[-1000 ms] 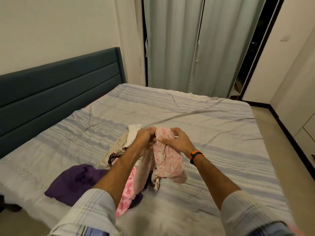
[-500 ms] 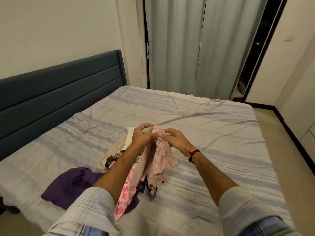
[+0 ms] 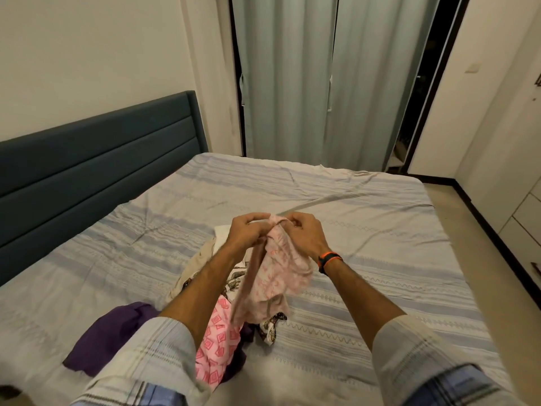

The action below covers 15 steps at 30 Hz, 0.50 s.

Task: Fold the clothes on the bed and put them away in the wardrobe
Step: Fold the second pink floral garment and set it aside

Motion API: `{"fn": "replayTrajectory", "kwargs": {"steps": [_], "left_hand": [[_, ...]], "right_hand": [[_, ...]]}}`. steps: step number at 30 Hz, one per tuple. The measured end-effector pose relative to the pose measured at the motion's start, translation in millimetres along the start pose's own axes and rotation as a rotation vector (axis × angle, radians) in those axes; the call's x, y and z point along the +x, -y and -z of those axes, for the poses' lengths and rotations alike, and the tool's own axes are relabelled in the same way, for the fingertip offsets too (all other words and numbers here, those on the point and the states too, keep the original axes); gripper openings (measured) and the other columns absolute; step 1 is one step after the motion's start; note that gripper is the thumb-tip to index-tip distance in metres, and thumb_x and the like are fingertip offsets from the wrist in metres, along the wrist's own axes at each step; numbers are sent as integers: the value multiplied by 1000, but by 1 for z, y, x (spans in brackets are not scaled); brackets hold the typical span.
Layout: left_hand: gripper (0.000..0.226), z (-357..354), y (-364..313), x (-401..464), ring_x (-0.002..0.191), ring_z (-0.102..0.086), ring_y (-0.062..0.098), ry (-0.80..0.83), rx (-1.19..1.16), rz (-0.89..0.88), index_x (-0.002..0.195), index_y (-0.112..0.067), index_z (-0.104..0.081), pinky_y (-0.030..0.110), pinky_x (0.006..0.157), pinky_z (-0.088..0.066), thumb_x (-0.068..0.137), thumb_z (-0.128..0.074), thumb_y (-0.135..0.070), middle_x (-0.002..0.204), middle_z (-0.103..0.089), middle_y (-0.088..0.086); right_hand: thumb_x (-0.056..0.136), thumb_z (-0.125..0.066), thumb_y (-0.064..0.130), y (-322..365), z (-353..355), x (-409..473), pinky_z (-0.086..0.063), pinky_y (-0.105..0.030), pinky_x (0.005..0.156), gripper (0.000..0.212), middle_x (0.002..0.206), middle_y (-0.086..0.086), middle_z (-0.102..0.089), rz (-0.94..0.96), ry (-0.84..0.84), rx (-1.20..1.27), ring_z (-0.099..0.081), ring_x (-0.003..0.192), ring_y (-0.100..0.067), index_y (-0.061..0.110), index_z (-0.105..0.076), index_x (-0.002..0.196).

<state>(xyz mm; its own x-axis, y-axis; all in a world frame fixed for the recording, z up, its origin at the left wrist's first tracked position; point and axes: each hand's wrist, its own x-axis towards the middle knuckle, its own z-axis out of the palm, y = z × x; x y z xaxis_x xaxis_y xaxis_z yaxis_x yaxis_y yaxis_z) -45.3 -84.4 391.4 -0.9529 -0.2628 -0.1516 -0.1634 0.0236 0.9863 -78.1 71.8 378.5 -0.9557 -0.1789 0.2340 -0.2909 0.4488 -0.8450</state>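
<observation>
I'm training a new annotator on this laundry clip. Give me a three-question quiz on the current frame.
1. True or false: the purple garment is held up in the air.
2. What do the left hand and right hand grip? A) pale pink garment B) curtain C) headboard
3. Fill in: the orange-and-black band sits on the ___ wrist.

Key: 1 false, it lies on the bed; 2 A; 3 right.

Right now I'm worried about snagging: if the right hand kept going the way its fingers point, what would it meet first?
The right hand points left, pinching the pale pink patterned garment. Going straight on, it would likely meet the left hand first, gripping the same bunched top edge; depth between them is unclear.
</observation>
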Motion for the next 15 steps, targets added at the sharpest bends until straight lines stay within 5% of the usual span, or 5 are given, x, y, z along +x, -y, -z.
{"fn": "replayTrajectory", "kwargs": {"steps": [5, 9, 15], "left_hand": [[24, 10, 5, 6, 76, -62, 15, 22, 208, -69, 89, -15, -73, 29, 71, -54, 67, -82, -17, 80, -68, 2], [41, 11, 3, 6, 83, -68, 14, 52, 356, -102, 92, -20, -72, 33, 82, -57, 51, -76, -24, 84, -72, -2], [8, 6, 4, 3, 79, -64, 13, -25, 543, -239, 83, -24, -68, 23, 64, -48, 79, -68, -16, 80, -68, -4]], "right_hand": [[93, -62, 17, 6, -6, 6, -45, -12, 75, 18, 103, 2, -74, 29, 39, -14, -63, 94, -10, 14, -75, 104], [90, -68, 23, 7, -8, 5, -39, -7, 66, 13, 93, 4, -75, 27, 13, -46, -63, 85, -5, 16, -77, 96], [75, -81, 39, 14, -1, 3, -47, -12, 64, 14, 73, 13, -73, 65, 25, -62, -65, 74, 1, 25, -80, 77]]}}
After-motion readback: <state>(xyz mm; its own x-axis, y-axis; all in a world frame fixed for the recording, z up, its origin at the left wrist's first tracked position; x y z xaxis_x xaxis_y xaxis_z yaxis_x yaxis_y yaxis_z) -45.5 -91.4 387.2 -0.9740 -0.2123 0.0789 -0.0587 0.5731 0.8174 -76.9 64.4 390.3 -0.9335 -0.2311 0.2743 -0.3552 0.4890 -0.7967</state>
